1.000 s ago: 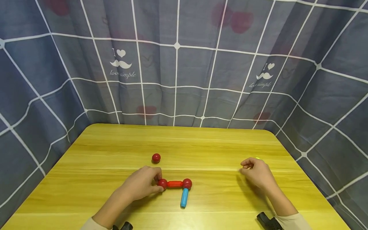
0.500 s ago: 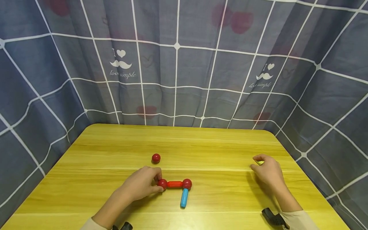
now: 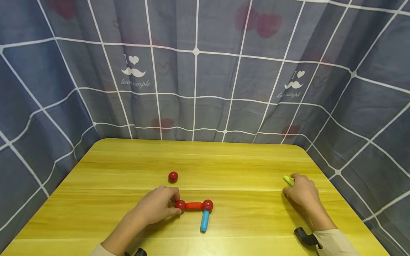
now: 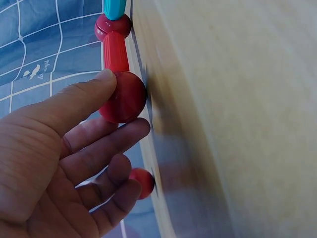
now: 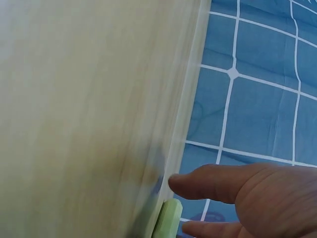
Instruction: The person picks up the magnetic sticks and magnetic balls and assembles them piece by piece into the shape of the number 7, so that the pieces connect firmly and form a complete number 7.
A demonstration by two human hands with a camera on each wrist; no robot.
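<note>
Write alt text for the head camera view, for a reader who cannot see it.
A person's left hand pinches a red ball at one end of a red rod on a yellow wooden table. A second red ball joins that rod to a blue rod. The right hand touches a green rod; a loose red ball lies apart.

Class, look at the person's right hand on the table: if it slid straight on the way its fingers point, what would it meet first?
Most likely the yellow-green stick, lying just beyond the right hand; the fingertips are almost on it. Whether they already touch is unclear.
</note>
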